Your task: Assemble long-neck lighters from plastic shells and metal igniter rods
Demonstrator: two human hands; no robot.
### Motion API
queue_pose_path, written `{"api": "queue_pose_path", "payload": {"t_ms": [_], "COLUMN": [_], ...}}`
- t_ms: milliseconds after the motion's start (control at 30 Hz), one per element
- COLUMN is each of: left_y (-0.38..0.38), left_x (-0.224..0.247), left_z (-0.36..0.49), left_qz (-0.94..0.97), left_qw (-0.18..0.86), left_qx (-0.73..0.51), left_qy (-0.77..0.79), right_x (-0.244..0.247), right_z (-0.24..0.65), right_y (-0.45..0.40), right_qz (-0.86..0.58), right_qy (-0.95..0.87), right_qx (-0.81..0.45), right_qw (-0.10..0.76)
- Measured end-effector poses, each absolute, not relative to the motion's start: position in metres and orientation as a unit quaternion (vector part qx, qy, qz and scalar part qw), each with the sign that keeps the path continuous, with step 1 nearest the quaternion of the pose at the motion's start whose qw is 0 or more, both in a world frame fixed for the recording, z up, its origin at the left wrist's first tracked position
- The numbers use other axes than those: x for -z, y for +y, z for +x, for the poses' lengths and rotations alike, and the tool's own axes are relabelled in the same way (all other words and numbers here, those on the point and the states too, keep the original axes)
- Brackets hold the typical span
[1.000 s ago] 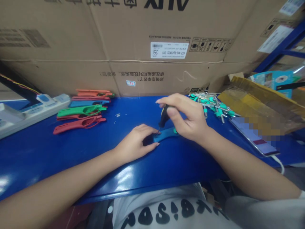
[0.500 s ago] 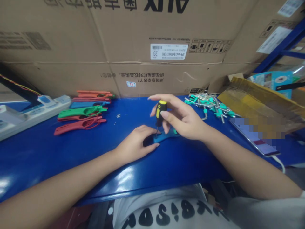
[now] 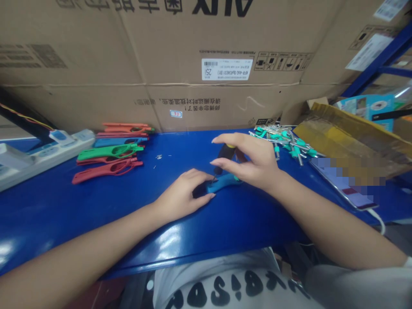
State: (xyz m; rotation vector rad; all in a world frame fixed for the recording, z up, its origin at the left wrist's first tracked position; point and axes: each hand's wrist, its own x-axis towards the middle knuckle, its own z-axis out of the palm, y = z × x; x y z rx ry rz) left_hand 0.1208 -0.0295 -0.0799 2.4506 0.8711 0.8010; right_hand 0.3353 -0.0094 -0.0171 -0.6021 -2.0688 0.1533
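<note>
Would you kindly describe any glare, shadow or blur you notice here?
Head view: white glare on the blue table near its front edge and far left; head view: dark shadow within the left hand, beside the blue casing; head view: smallest print on the white label too soft to read; head view: blocky pixels over part of the phone.

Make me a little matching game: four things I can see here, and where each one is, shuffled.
1. Screwdriver
2. Phone
3. Power strip
4. Large cardboard box

A. Standing behind the blue table
B. At the table's left end
C. In the right hand
D. On the table's right side

Pairs: 1-C, 2-D, 3-B, 4-A
</note>
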Motion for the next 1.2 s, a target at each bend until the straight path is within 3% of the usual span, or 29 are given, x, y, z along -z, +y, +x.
{"api": "queue_pose_path", "payload": {"t_ms": [67,200,367,567,733,933,1100,1200], "left_y": [-0.0292,-0.0293,-0.0292,-0.029,-0.0292,-0.0288,-0.0284,-0.0288], "left_x": [0.0791,0.0775,0.0792,0.0778,0.08,0.0799,0.0799,0.079], "left_z": [0.121,0.121,0.1205,0.1203,0.1191,0.1199,0.1204,0.1207], "left_qz": [0.882,0.883,0.882,0.884,0.884,0.885,0.884,0.884], "left_qw": [0.211,0.21,0.203,0.209,0.201,0.2,0.196,0.197], "left_qx": [-0.283,-0.272,-0.286,-0.271,-0.28,-0.271,-0.277,-0.272], "left_qy": [0.314,0.32,0.315,0.318,0.317,0.322,0.32,0.326], "right_x": [0.016,0.0155,0.0168,0.0187,0.0176,0.0137,0.0157,0.0155], "right_z": [0.3346,0.3326,0.3336,0.3318,0.3337,0.3331,0.3354,0.3346], "right_y": [-0.0106,-0.0119,-0.0122,-0.0126,-0.0113,-0.0157,-0.0142,-0.0153], "right_qz": [-0.251,-0.228,-0.26,-0.229,-0.233,-0.216,-0.22,-0.218], "right_qy": [-0.846,-0.846,-0.846,-0.852,-0.844,-0.868,-0.856,-0.869], "right_qx": [-0.082,-0.238,-0.043,-0.235,-0.043,-0.18,-0.001,-0.076], "right_qw": [0.464,0.419,0.463,0.408,0.481,0.41,0.467,0.437]}}
